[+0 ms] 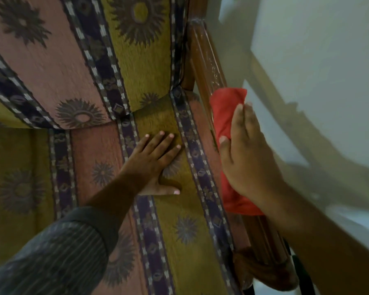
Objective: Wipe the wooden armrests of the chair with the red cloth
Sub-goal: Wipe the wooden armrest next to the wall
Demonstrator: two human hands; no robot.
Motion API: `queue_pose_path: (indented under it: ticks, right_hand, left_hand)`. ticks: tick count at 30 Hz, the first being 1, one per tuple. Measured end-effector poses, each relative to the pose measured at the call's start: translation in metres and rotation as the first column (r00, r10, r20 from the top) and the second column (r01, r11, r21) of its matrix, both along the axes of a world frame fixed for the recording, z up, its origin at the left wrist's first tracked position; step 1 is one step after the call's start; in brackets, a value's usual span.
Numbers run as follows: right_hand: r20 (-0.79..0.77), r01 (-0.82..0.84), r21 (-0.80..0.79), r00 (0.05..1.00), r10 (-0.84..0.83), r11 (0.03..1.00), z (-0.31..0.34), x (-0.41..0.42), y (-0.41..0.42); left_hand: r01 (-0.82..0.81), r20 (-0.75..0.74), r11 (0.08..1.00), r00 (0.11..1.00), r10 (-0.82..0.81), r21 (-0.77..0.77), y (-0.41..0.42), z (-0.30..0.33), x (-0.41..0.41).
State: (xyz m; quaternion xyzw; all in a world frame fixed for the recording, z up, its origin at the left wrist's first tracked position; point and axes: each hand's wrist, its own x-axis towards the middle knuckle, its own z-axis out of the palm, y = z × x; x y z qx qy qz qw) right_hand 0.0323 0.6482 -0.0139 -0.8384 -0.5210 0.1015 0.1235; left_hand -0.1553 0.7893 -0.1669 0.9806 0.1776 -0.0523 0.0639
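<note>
The red cloth (223, 116) lies folded along the chair's right wooden armrest (205, 60), a grooved brown rail running from upper middle to lower right. My right hand (246, 154) presses flat on the cloth, fingers stretched along it and thumb over its inner side. The armrest shows pale dusty streaks beyond the cloth. My left hand (153, 162) rests flat on the seat cushion (179, 231) with fingers spread, holding nothing. The other armrest is out of view.
The chair has patterned upholstery in pink, mustard and dark blue stripes; its back cushion (73, 50) fills the upper left. A pale wall (317, 71) stands right beside the armrest. Something dark and green (296, 265) shows by the armrest's near end.
</note>
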Motion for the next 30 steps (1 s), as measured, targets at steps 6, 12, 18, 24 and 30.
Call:
queue_pose_path:
  ticks: [6,12,18,24,30]
  right_hand:
    - [0.323,-0.283,-0.176,0.888,0.327,0.943,0.003,0.007,0.019]
    - [0.212,-0.267,-0.125,0.934,0.288,0.956,0.003,0.018,0.05]
    - [0.036,-0.103,0.023,0.994,0.102,0.994,-0.002,0.015,0.055]
    - [0.262,-0.352,-0.115,0.891,0.37,0.929,0.007,0.022,0.065]
    - [0.241,-0.381,-0.093,0.888,0.393,0.92,0.009,0.036,0.103]
  left_hand:
    - [-0.009,-0.002,0.998,1.0,0.009,-0.058,0.001,-0.003,0.001]
    - [-0.023,-0.033,0.995,0.999,0.02,-0.102,0.001,0.004,0.001]
    - [-0.038,-0.087,0.994,0.996,0.029,-0.105,0.0,0.01,0.003]
    - [0.092,-0.093,0.991,0.991,-0.101,-0.096,0.028,0.023,0.008]
    - [0.111,-0.092,0.992,0.989,-0.117,-0.059,0.066,0.017,0.016]
